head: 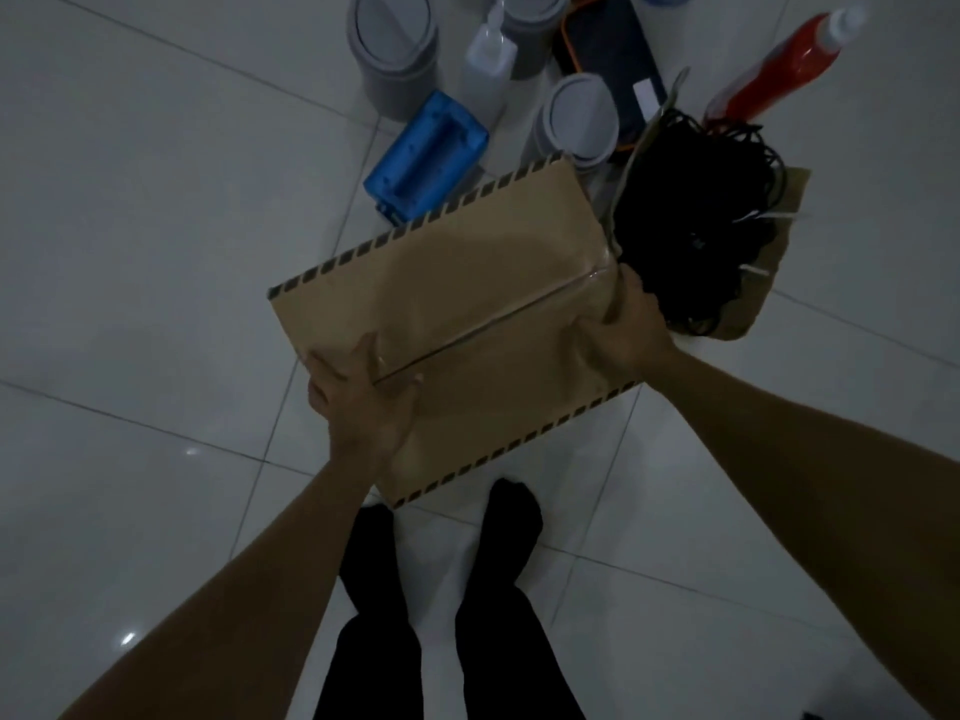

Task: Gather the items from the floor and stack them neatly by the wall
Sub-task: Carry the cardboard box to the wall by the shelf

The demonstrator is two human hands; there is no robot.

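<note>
Brown cardboard fills the middle of the view: a flat box [457,324] with a striped dark-and-pale border along two edges and a taped seam running across its top. The left hand [358,397] holds the box at its near-left side, thumb lying on top by the end of the seam and fingers [322,376] curled round the edge. The right hand [631,324] holds the opposite end, thumb on top and fingers wrapped over the far-right corner, out of sight below. Whether the box rests on the floor [130,226] or is lifted off it cannot be told from this angle.

Just beyond the right hand sits a brown paper bag [779,241] with a tangle of black cords [696,220] spilling from it. Past the box's far edge lies a blue plastic case [426,153], partly hidden by the box. Three grey round canisters stand further out: one [395,54] to the left, one [530,33] behind it, one [576,122] close to the box's far corner. A white squeeze bottle [488,65] stands between them, a dark flat pouch with an orange trim [608,49] lies behind, and a red bottle with a white cap [779,65] lies tilted at the far right (the light is dim, so labels cannot be read). The person's dark-trousered legs [467,615] stand on the pale tiles below the box.
</note>
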